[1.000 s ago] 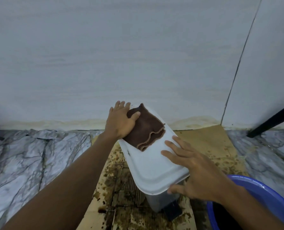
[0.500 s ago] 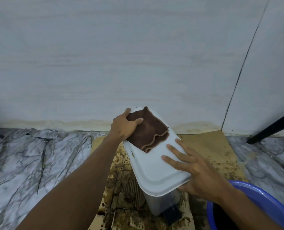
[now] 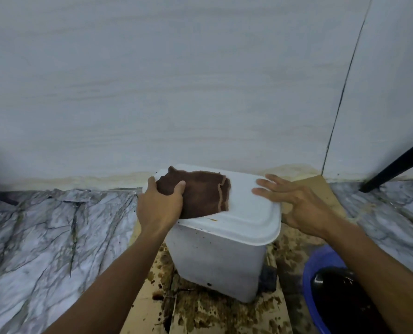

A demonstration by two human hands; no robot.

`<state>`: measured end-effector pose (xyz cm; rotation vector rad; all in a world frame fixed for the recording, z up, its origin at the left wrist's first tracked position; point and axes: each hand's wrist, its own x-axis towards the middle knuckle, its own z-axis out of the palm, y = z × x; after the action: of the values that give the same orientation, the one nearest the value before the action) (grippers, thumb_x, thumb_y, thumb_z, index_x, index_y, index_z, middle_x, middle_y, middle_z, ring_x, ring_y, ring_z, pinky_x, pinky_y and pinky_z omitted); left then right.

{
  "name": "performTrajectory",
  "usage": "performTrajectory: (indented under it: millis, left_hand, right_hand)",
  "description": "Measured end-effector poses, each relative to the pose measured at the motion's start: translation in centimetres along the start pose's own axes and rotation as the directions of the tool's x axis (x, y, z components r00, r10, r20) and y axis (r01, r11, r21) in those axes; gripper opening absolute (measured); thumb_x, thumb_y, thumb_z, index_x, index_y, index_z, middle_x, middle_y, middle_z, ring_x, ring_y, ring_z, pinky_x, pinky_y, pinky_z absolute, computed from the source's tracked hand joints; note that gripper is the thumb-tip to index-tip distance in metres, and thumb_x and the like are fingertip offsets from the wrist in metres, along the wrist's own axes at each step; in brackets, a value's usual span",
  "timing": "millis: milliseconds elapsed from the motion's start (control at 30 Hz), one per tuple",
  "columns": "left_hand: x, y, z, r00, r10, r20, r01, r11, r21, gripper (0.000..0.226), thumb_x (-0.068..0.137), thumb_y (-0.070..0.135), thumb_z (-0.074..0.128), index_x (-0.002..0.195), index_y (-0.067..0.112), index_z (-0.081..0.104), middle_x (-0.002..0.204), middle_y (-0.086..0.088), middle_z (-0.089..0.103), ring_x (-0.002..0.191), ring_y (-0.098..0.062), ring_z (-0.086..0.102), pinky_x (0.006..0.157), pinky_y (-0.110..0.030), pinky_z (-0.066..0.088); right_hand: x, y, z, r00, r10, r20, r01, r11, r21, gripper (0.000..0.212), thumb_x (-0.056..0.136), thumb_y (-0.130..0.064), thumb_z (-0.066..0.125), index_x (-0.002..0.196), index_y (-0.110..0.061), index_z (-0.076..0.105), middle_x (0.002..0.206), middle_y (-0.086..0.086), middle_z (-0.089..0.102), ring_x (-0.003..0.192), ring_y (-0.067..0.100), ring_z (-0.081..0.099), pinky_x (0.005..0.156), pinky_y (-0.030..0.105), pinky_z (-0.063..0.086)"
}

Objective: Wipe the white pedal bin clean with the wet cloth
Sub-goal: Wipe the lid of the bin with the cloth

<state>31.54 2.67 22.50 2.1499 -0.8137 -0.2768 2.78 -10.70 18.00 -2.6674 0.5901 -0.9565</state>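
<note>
The white pedal bin [image 3: 218,261] stands on stained cardboard by the wall, its lid [image 3: 251,213] closed and its near face speckled with dark spots. A brown wet cloth [image 3: 205,196] lies spread over the left half of the lid. My left hand [image 3: 161,207] grips the cloth's left end at the lid's left edge. My right hand [image 3: 297,203] rests flat on the lid's right edge, fingers spread, holding nothing. The black pedal [image 3: 268,278] shows at the bin's lower right.
A blue basin [image 3: 308,285] of dark water sits at the lower right, close to the bin. Wet stained cardboard [image 3: 200,314] covers the floor under the bin; marble floor [image 3: 44,237] lies to the left. A black slanted leg [image 3: 393,165] stands at the right by the wall.
The bin has turned so its long side faces me and sits more upright. My left hand closed on the cloth's end; my right hand shifted to the lid's right edge.
</note>
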Motion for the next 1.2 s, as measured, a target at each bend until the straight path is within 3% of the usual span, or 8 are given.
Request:
performTrajectory:
  millis: [67,167,300,400,500,733,1033,1200]
  left_hand:
    - [-0.1,-1.4,-0.3,1.0,-0.012,0.016,0.012,1.0,-0.006,0.078,0.088,0.066,0.058,0.149,0.022,0.039,0.14,-0.007,0.058,0.128,-0.035,0.055,0.108,-0.053,0.045]
    - [-0.3,-3.1,-1.1,0.995,-0.073,0.067,0.065,0.991,0.113,0.095,0.081,0.081,0.044,0.156,0.025,0.026,0.154,-0.014,0.044,0.14,-0.042,0.041,0.113,-0.061,0.037]
    - [-1.7,-3.9,-1.7,0.987,0.158,-0.007,-0.142,0.904,0.404,0.079,0.101,0.062,0.037,0.163,0.022,0.009,0.168,-0.021,-0.012,0.154,-0.037,-0.021,0.124,-0.056,-0.008]
    - [-1.8,-3.9,-2.0,0.87,0.469,0.153,-0.493,0.829,0.265,0.057,0.107,0.038,0.032,0.161,0.019,0.026,0.17,-0.014,0.006,0.157,-0.026,-0.01,0.128,-0.045,0.0]
    - [-2.0,-3.5,-2.3,0.746,0.557,0.366,-0.639,0.753,0.155,0.059,0.102,0.04,0.024,0.157,0.023,0.036,0.165,-0.005,0.031,0.156,-0.018,0.015,0.126,-0.029,0.004]
    - [-2.3,-3.1,-2.9,0.611,0.567,0.552,-0.774,0.575,0.266,0.087,0.088,0.084,0.021,0.161,0.036,0.023,0.169,0.003,0.017,0.157,-0.014,0.006,0.127,-0.038,0.002]
    - [-3.2,-3.3,-1.9,0.404,0.69,0.601,-0.913,0.345,0.218,0.07,0.102,0.068,0.024,0.162,0.036,0.007,0.171,0.003,0.005,0.157,-0.011,-0.004,0.129,-0.038,-0.001]
    - [-5.9,-0.5,1.3,0.387,0.692,0.609,-0.922,0.287,0.26,0.069,0.103,0.066,0.019,0.163,0.033,0.008,0.17,0.001,0.011,0.157,-0.015,0.005,0.128,-0.037,0.004]
  right_hand:
    - [0.2,-1.0,0.2,0.995,0.036,0.09,-0.039,0.999,0.033,0.091,0.066,0.002,0.086,0.14,-0.035,0.048,0.148,-0.003,0.048,0.142,0.027,0.039,0.103,0.06,0.046]
    - [0.3,-3.7,-0.3,0.938,0.128,0.323,-0.155,0.986,0.058,0.097,0.063,-0.054,0.087,0.146,-0.044,0.037,0.16,-0.016,0.025,0.153,0.011,0.011,0.122,0.049,0.021]
    - [-0.1,-7.6,-1.2,0.857,0.271,0.439,-0.302,0.953,0.001,0.117,0.049,-0.091,0.066,0.15,-0.045,0.029,0.161,-0.028,0.004,0.148,-0.006,-0.013,0.125,0.049,0.01]
    - [-0.5,-10.2,-0.4,0.835,0.349,0.426,-0.349,0.934,-0.08,0.122,0.05,-0.093,0.062,0.153,-0.048,0.016,0.164,-0.02,-0.01,0.147,0.002,-0.025,0.124,0.054,0.003]
    - [-1.0,-11.9,1.1,0.829,0.394,0.398,-0.378,0.918,-0.12,0.118,0.054,-0.088,0.066,0.152,-0.051,0.012,0.163,-0.01,-0.023,0.146,0.013,-0.033,0.122,0.057,0.0]
    - [-0.2,-8.2,-1.0,0.806,0.356,0.473,-0.367,0.927,-0.074,0.106,0.055,-0.073,0.08,0.145,-0.056,0.028,0.163,-0.024,-0.005,0.149,0.01,-0.025,0.123,0.052,0.007]
    - [-0.3,-6.5,-1.2,0.826,0.3,0.477,-0.331,0.943,-0.021,0.109,0.054,-0.063,0.086,0.147,-0.053,0.03,0.161,-0.03,-0.001,0.148,0.004,-0.024,0.122,0.046,0.004]
    - [-0.7,-6.4,-0.8,0.867,0.298,0.398,-0.346,0.937,0.052,0.134,0.046,-0.068,0.087,0.156,-0.038,0.018,0.164,-0.022,0.0,0.15,0.004,-0.016,0.123,0.049,0.011]
